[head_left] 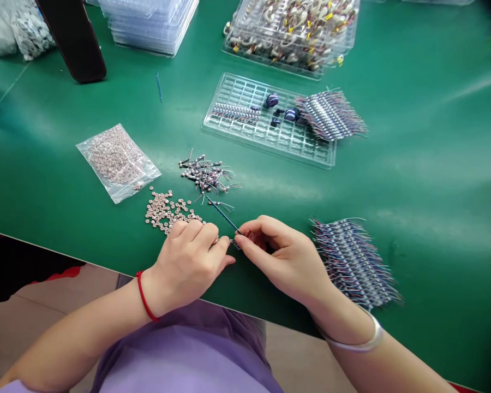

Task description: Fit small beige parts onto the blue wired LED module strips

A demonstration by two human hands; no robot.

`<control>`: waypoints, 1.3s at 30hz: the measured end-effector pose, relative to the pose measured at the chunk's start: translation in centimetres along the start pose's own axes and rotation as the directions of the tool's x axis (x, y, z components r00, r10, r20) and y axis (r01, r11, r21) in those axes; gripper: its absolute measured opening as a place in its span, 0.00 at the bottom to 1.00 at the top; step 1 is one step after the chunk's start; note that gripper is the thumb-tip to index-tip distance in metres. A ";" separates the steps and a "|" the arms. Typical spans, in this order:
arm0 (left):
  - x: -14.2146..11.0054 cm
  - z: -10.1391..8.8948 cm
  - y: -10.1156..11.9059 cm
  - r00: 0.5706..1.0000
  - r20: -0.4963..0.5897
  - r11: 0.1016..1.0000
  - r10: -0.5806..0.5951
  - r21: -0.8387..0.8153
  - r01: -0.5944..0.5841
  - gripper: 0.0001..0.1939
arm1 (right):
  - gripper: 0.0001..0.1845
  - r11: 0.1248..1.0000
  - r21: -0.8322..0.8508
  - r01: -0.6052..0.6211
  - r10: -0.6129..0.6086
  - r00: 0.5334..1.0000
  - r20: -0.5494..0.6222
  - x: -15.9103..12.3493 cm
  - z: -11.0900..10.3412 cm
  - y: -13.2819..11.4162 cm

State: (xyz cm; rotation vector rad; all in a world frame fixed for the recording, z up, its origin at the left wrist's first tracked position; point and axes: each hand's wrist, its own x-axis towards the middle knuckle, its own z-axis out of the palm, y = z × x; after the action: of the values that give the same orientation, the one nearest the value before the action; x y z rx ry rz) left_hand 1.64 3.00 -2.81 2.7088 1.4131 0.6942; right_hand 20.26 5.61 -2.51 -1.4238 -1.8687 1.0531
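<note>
My left hand [188, 259] rests on the green table near its front edge, fingers curled and pinched at a tiny part that I cannot make out. My right hand [284, 254] meets it fingertip to fingertip, pinching a thin dark wire piece [224, 215] that slants up and left from the fingers. A loose scatter of small pinkish rings [163, 208] lies just beyond my left hand. A pile of small wired parts [207, 174] sits behind that. A fanned bundle of coloured wired parts [354, 262] lies right of my right hand.
A clear bag of pinkish rings [117, 161] lies at the left. A clear compartment tray [265, 123] holds wired parts and dark blue cores, with another wire bundle [331, 114] on its right end. Stacked clear trays [151, 24] and a parts-filled tray [294, 30] stand at the back.
</note>
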 end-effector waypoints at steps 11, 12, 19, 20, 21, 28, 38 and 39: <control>0.0 -0.1 0.1 1.000 0.011 1.000 0.001 0.002 -0.001 0.08 | 0.05 0.966 -0.187 0.179 -0.184 0.983 -0.012 -0.2 0.2 -0.5; 0.0 -0.1 0.1 1.000 0.012 1.000 -0.001 0.003 0.001 0.09 | 0.06 0.950 -0.226 0.217 -0.225 0.974 -0.009 -0.2 0.3 -0.6; 0.0 0.0 0.2 1.000 -0.007 1.000 -0.011 0.004 0.011 0.09 | 0.07 0.886 -0.347 0.309 -0.314 0.948 0.041 -0.5 0.1 -1.3; 0.0 0.0 0.2 1.000 -0.005 1.000 -0.011 0.004 0.011 0.09 | 0.07 0.889 -0.353 0.291 -0.299 0.954 0.034 -0.5 0.1 -1.3; 0.0 0.0 0.2 1.000 -0.002 1.000 -0.008 0.004 0.008 0.09 | 0.07 0.891 -0.361 0.275 -0.285 0.958 0.026 -0.4 -0.1 -1.3; 0.0 0.1 0.3 1.000 0.000 1.000 -0.002 0.001 0.002 0.09 | 0.07 0.820 -0.474 0.321 -0.347 0.937 0.034 -0.5 -0.2 -1.0; -0.1 0.2 0.3 0.998 -0.053 1.000 0.016 -0.003 -0.016 0.10 | 0.13 0.589 -0.679 0.438 -0.479 0.866 0.143 -0.5 0.4 -2.0; -0.2 0.2 0.3 0.998 -0.064 1.000 0.021 -0.004 -0.022 0.10 | 0.13 0.584 -0.679 0.445 -0.483 0.863 0.150 -0.4 0.4 -2.0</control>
State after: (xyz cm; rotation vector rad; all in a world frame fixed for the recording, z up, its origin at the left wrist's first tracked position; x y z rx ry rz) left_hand 1.88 2.73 -2.98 2.7260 1.3952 0.7920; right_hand 19.00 4.83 -1.02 -1.1511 -2.5512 0.0060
